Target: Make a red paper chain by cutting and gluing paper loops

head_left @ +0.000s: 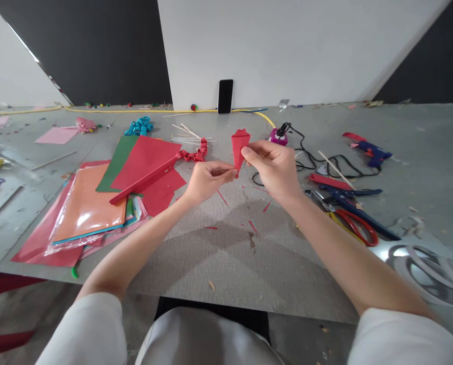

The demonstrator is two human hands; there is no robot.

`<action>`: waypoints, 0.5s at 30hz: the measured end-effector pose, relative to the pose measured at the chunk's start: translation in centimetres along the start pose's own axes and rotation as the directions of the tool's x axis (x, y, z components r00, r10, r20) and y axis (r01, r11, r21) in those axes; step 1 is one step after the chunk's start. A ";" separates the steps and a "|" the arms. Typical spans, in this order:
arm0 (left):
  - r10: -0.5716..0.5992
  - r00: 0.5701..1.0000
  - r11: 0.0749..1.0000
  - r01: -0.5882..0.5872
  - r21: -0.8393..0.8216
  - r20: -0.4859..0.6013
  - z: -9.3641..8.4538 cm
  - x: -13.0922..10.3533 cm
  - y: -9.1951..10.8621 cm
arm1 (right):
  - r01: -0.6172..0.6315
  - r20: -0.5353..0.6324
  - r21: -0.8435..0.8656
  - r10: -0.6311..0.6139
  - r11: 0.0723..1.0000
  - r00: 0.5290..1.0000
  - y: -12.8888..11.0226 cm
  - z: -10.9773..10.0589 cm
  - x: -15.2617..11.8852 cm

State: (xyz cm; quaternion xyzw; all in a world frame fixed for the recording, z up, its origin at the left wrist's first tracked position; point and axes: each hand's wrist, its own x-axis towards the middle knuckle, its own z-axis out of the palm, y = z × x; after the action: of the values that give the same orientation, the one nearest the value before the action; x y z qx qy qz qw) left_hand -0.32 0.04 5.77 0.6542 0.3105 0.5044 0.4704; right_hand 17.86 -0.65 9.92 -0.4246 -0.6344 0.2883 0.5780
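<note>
Head view shows left grip (210, 177) and right grip (276, 165) pinching red paper (239, 144), its right edge partly hidden.

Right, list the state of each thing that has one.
Red paper piece: tapering downward, held
Left hand: pinching its lower tip
Right hand: pinching its side
Phone: propped upright, screen dark
Orange sheet: lying flat, wrapped
Green sheet: flat, partly covered
Red paper chain: bent
Blue-handled pliers: handles spread
</note>
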 end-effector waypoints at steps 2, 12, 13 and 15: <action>0.000 1.000 1.000 0.000 -0.002 0.003 0.0 0.0 0.1 | 0.001 0.003 -0.016 -0.001 1.000 1.000 0.0 0.0 0.0; -0.020 1.000 1.000 0.020 -0.021 0.023 0.1 -0.2 0.3 | 0.015 -0.046 -0.036 -0.017 0.999 0.999 0.4 0.2 -0.1; -0.023 0.999 0.999 0.024 -0.022 0.025 0.2 -0.2 0.4 | 0.017 -0.053 -0.034 -0.019 0.999 0.998 0.4 0.2 -0.2; -0.029 0.999 0.999 0.030 -0.026 0.032 0.2 -0.2 0.4 | 0.020 -0.062 -0.023 -0.021 1.000 0.998 0.5 0.3 -0.2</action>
State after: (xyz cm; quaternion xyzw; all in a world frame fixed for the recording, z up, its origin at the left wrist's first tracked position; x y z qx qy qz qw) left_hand -0.23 -0.33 6.08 0.6512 0.3061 0.4911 0.4910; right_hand 17.69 -0.56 9.40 -0.4331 -0.6237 0.2619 0.5956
